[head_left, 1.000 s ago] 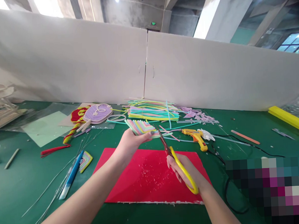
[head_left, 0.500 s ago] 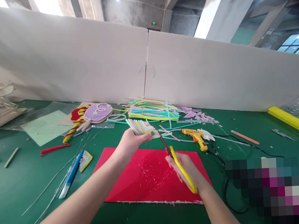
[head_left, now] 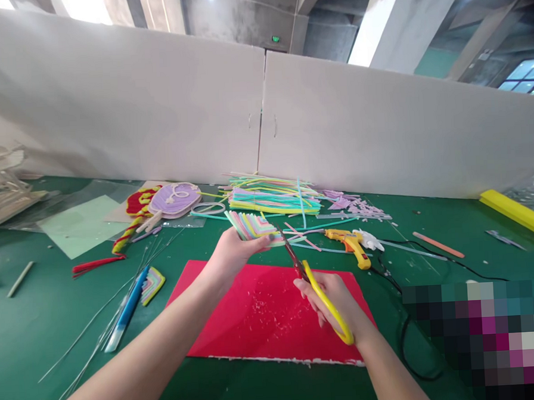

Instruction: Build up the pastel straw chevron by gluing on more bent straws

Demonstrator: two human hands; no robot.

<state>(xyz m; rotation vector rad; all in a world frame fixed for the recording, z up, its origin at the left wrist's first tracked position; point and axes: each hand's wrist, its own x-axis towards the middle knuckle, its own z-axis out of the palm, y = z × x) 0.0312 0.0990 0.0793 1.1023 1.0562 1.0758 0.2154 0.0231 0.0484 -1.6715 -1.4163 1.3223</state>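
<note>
My left hand point(head_left: 231, 254) grips a flat piece made of pastel foam strips point(head_left: 254, 227) and holds it above the red mat point(head_left: 238, 333). My right hand point(head_left: 331, 301) is closed round the yellow handles of a pair of scissors point(head_left: 315, 287). The scissor blades point up and left, with their tips at the right edge of the strip piece. White shavings lie on the mat below the hands.
A pile of coloured foam strips point(head_left: 271, 198) lies by the white partition point(head_left: 155, 110). A yellow glue gun point(head_left: 350, 244) with a black cord sits to the right. On the left are a blue tool point(head_left: 126, 315), thin wires, a small striped piece point(head_left: 152, 285) and a purple woven fan point(head_left: 174, 200).
Both hands stay almost in place; the view has shifted slightly. The scissors remain at the edge of the strip piece.
</note>
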